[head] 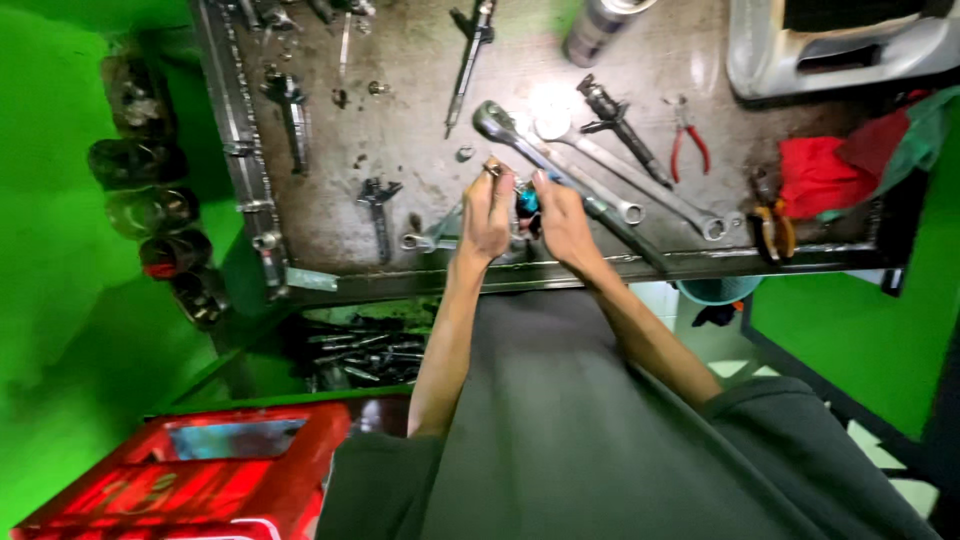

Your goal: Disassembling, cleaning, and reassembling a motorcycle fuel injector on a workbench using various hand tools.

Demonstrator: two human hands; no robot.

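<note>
Both hands meet over the near edge of the table [420, 60], a dark, oil-stained metal top. The left hand [487, 215] has its fingers [492, 172] pressed together around a small metal part [494, 168] that pokes up at 12 o'clock from the fingertips, held upright as if to keep its end in view. The right hand [562, 218] sits just beside it at 3 o'clock, fingers curled and pinching a small blue piece [527, 202] that lies between the two hands; how the piece joins the part cannot be told. Holding both close together above the table edge keeps the small bits steady and within sight. At 1 o'clock from the hands lies a ratchet [497, 124], its handle running under the right hand, with two wrenches [640, 185] fanned beside it, all within easy reach. Farther out at 2 o'clock are red pliers [688, 143] and a red rag [820, 175]. At 11 o'clock a long injector [468, 62] lies well apart, and a spray can [598, 28] stands at the far edge. A red crate [200, 480] sits on the floor at 7 o'clock, below the table.
</note>
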